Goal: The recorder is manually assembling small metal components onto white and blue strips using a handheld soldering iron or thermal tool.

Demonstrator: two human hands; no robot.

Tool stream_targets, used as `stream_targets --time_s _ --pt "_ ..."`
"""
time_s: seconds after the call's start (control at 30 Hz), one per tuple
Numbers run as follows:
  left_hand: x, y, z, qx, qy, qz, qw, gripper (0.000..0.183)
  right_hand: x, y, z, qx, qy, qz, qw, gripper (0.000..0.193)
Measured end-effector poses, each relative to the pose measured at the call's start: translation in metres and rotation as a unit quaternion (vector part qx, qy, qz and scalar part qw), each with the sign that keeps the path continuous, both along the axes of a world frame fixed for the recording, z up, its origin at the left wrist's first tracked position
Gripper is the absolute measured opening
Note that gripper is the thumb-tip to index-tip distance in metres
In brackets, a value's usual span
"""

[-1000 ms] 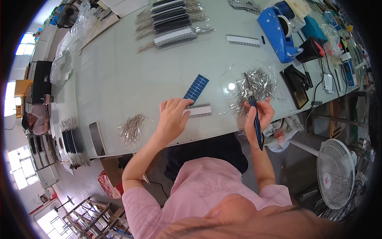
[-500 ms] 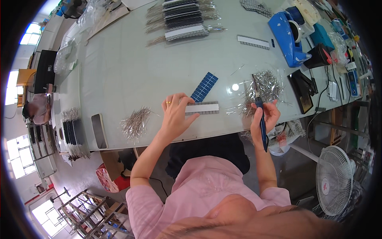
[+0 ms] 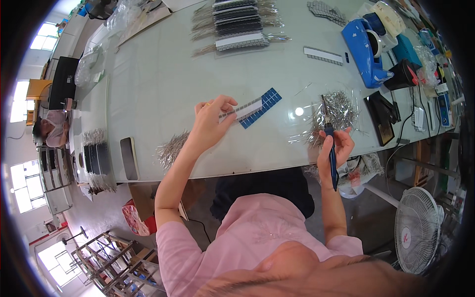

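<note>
My left hand (image 3: 210,123) pinches a thin grey strip (image 3: 242,109) lifted just above the table, lying across a blue cell strip (image 3: 261,107). My right hand (image 3: 335,146) grips a blue-handled soldering iron (image 3: 330,143) upright, its tip pointing up over a pile of thin silver ribbon wires (image 3: 332,113) on a clear plastic sheet. A second loose bundle of silver wires (image 3: 170,148) lies near the front edge by my left wrist.
A pale green table (image 3: 163,74) carries stacked cell strips with wires (image 3: 237,22) at the back, a blue tape dispenser (image 3: 368,47), a black tray (image 3: 382,116) and a dark phone (image 3: 129,158). A white fan (image 3: 420,230) stands on the floor at right. A person sits at far left (image 3: 49,129).
My left hand picked the grey strip up off the table and raised it over the blue cell strip. The right hand with the iron stayed nearly still.
</note>
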State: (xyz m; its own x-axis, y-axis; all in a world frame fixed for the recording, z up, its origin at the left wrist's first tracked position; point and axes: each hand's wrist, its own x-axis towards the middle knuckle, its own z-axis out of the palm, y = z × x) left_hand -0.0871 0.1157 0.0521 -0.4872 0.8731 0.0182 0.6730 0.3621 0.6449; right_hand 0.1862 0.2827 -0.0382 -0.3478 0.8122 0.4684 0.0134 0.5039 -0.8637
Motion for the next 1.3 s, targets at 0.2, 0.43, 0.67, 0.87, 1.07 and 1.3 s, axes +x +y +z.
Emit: stream_targets --time_s 0.2,0.43,0.67,0.87,1.07,1.3 --pt "0.044 -0.021 -0.011 -0.027 -0.231 -0.015 0.972 0.026 -0.001 0.0 0.0 -0.003 0.007 -0.005 1.0 0.031" --pt "0.107 -0.046 -0.043 -0.023 0.205 -0.036 0.978 0.059 0.001 -0.005 0.013 -0.028 0.011 0.019 0.999 0.028" --pt "0.12 -0.047 -0.055 -0.045 0.192 -0.088 0.976 0.069 0.035 -0.016 0.042 -0.05 -0.13 0.073 0.988 0.012" --pt "0.115 -0.044 -0.058 -0.038 0.203 -0.11 0.972 0.07 0.05 -0.024 0.066 -0.017 -0.178 0.076 0.981 0.012" --pt "0.114 -0.043 -0.059 -0.043 0.208 -0.112 0.971 0.07 0.044 -0.027 0.074 0.043 -0.198 0.1 0.974 0.016" --pt "0.114 -0.043 -0.06 -0.051 0.208 -0.112 0.97 0.07 0.039 -0.026 0.073 0.057 -0.202 0.123 0.97 0.018"
